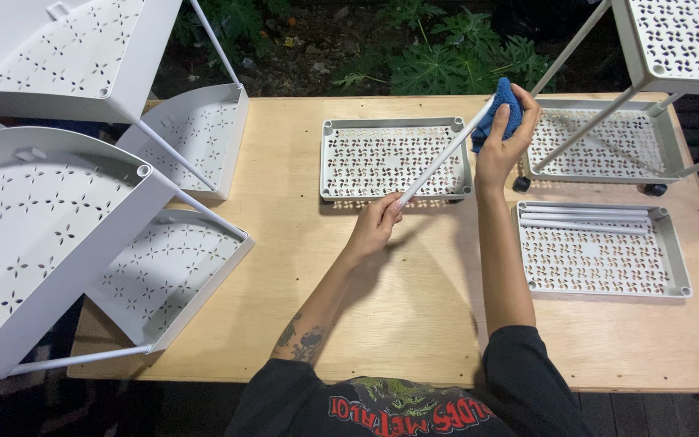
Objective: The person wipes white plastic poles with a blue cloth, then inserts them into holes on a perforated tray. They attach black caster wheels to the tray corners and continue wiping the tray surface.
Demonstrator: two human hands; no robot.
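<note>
**White rod held up and wrapped in a blue cloth**

White metal shelves (pixel 50 218) shaped like corners are laid on their side at the left of the wooden desk (pixel 414 324), joined by thin poles. That way they cannot tip over.

Near the middle, the left hand (pixel 378 222) is closed around the low end of a thin white rod (pixel 445 154). The rod is held slanted, up and to the right, over a flat white tray (pixel 394 158) full of small holes. The low end is pinched tight so the rod is kept steady in the air.

At the top end, a blue cloth (pixel 499 113) is folded around the rod and squeezed by the right hand (pixel 505 142). The cloth is wrapped all the way round, so every side of the rod is touched at once.

Further right, more white rods (pixel 584 220) are laid flat in a second tray (pixel 600 259), kept together so they cannot roll away. Behind it, a shelf cart on small black wheels (pixel 608 146) is set on the desk.
</note>
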